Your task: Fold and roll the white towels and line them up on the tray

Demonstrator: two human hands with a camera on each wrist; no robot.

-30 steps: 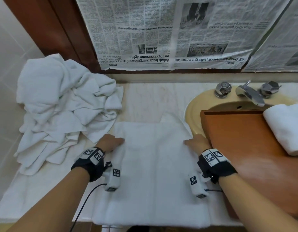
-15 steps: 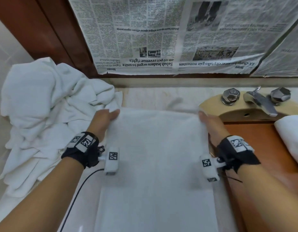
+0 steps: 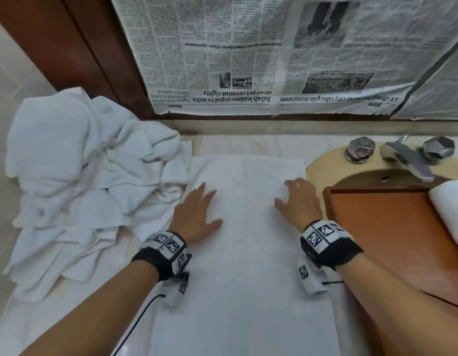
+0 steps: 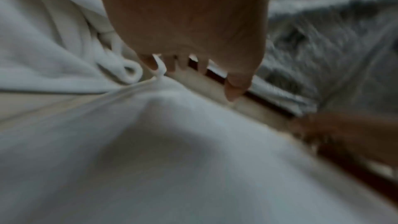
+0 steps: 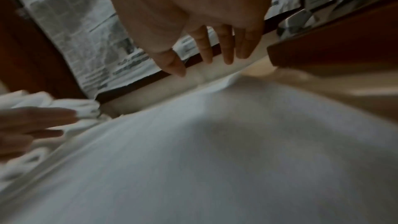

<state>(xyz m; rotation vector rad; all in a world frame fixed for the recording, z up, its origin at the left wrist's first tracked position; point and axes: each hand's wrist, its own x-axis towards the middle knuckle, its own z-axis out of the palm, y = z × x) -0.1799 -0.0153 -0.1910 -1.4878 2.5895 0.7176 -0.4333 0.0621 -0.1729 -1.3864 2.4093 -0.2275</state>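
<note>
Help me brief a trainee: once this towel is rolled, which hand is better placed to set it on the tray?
Right, probably. The right hand lies flat on the spread towel at the edge next to the wooden tray. The left hand lies on the far edge, by the towel pile.

The head view is evenly and softly lit, with no hard shadows; only faint shade lies under the wrists on the flat towel. Wide-angle bending curves the newspaper and the wall edge toward the corners. The tap is smeared by motion, and small print is unreadable. Both wrist views are much dimmer, grainy and blurred. In them the towel looks grey with a soft dark patch beneath each hand, and the left hand and right hand are close, dark and out of focus
</note>
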